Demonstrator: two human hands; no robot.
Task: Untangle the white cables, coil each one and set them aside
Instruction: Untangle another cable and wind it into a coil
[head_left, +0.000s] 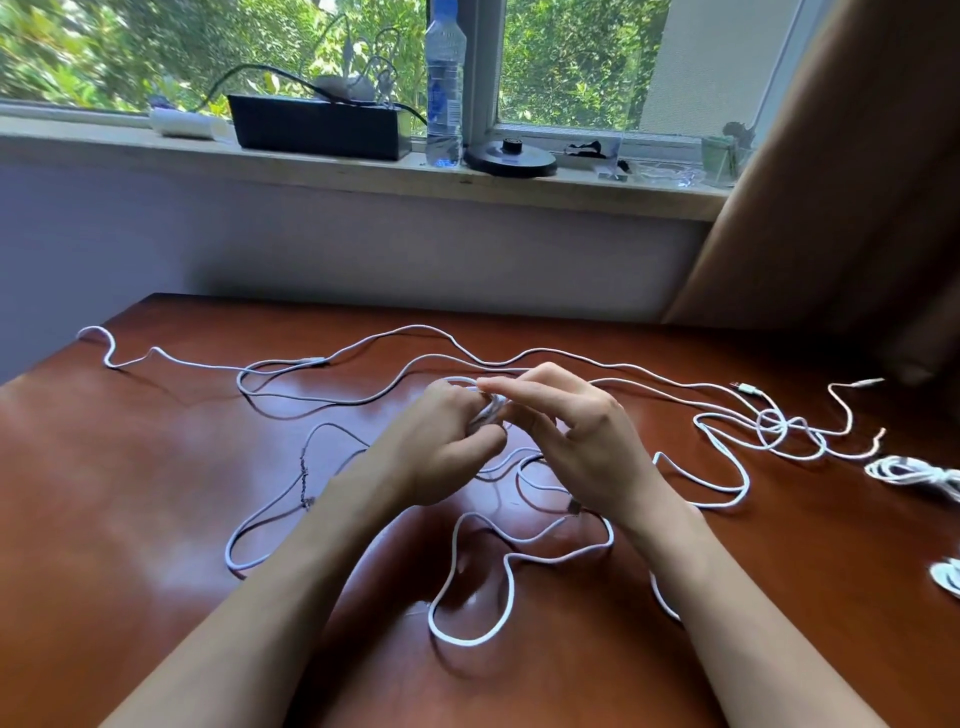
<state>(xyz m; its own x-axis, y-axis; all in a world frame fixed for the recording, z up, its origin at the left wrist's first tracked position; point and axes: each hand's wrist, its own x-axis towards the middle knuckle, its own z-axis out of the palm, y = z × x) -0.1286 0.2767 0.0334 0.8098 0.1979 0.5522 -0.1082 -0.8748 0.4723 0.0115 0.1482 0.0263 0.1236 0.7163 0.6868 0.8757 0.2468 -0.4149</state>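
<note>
Long white cables (470, 551) sprawl in loose loops over the brown wooden table (130, 467), crossing each other in several places. Above the table's middle, my left hand (441, 441) grips a small bundle of white cable turns (488, 410). My right hand (566, 431) is right beside it, fingers bent, its fingertips touching the bundle from the right. A small knot of loops (779, 426) lies to the right. One coiled cable (914, 475) rests near the right edge, and part of another coil (948, 577) shows below it.
A window sill behind the table carries a black box (317, 124), a water bottle (444, 88), a round black base (511, 158) and small items. A brown curtain (857, 182) hangs at the right. The table's left edge lies near the cable end (88, 332).
</note>
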